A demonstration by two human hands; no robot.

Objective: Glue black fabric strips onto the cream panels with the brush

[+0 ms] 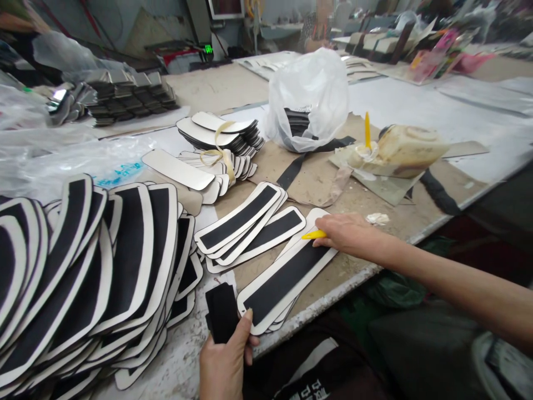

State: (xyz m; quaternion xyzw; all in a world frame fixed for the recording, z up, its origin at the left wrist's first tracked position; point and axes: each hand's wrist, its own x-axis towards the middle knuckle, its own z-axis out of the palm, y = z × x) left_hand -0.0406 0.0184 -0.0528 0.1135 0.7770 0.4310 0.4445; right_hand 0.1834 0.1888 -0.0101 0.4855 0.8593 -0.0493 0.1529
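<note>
My left hand (227, 358) grips a small bundle of black strips (222, 311) at the table's front edge. Its thumb rests at the near end of a long white panel (287, 280) that has a black strip lying along its middle. Over the panel's far end, my right hand (347, 234) is closed around a yellow flat-tipped plastic tool (312, 235), whose tip points left. More white panels show beneath this one. Just behind lie several overlapping panels (245, 216) with black strips on them.
A large fanned pile of black-and-white panels (125, 261) fills the left. Behind are a tied bundle (220, 172), a clear plastic bag (308, 94) of dark pieces, and a stained container (412, 147) beside an upright yellow stick (367, 130). A person (318, 30) is at the far back.
</note>
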